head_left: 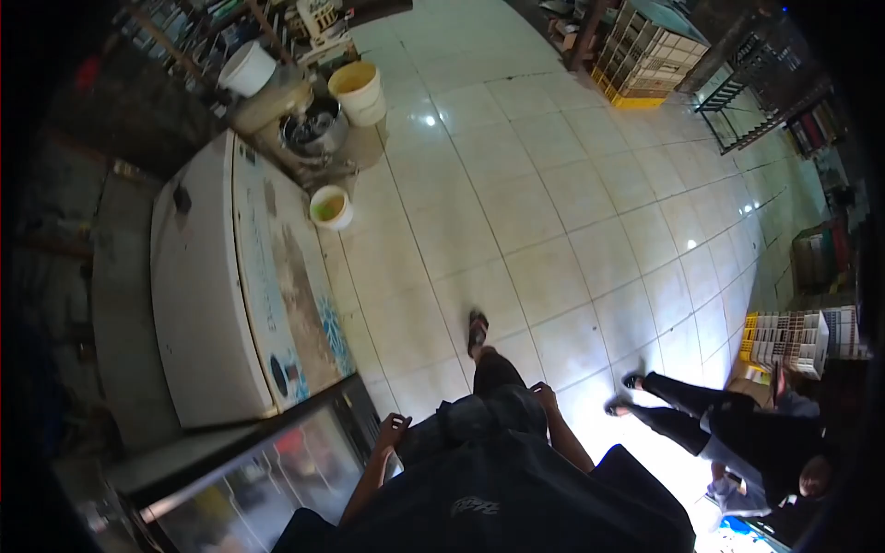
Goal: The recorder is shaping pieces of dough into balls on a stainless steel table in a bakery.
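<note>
My left hand (395,429) hangs beside my dark clothing, its fingers loosely bent and apart, with nothing seen in it. It is nearest to the glass-fronted display case (267,470) at the lower left. On the other side, my right hand (544,396) hangs by my thigh, fingers loose and partly against the dark cloth; no object shows in it. One foot in a dark sandal (477,332) is forward on the pale tiled floor (516,249).
A white chest freezer (198,304) stands at left. Beyond it are a mixer bowl (315,129), a tall bucket (359,95) and a small bucket (331,208). Stacked crates (650,55) and a metal rack (737,111) stand far right. Another person (737,433) is at lower right near more crates (784,341).
</note>
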Motion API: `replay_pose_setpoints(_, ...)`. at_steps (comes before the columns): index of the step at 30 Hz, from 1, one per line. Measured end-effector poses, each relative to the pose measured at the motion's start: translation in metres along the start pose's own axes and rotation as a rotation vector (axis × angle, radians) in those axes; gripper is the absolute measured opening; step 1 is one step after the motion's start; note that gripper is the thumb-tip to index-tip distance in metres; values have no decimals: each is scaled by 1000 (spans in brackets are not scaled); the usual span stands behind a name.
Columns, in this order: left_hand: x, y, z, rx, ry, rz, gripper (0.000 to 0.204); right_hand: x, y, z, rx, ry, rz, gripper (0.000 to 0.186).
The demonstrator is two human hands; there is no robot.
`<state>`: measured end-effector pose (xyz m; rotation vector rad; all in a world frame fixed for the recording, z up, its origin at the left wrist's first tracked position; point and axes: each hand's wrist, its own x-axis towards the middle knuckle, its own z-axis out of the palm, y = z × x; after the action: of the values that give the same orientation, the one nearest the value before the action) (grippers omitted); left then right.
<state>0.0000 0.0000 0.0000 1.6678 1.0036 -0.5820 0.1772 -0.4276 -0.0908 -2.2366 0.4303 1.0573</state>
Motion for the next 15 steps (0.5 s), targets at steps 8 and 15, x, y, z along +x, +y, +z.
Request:
replay_pose_setpoints(8,91,218,-53,-110,-271,-124,48,60,-234,-141,-72,-526,227,74)
replay_pose_setpoints(15,249,433,-124,-74,-241,60,45,168,-456,-226,-41,-592,-13,55)
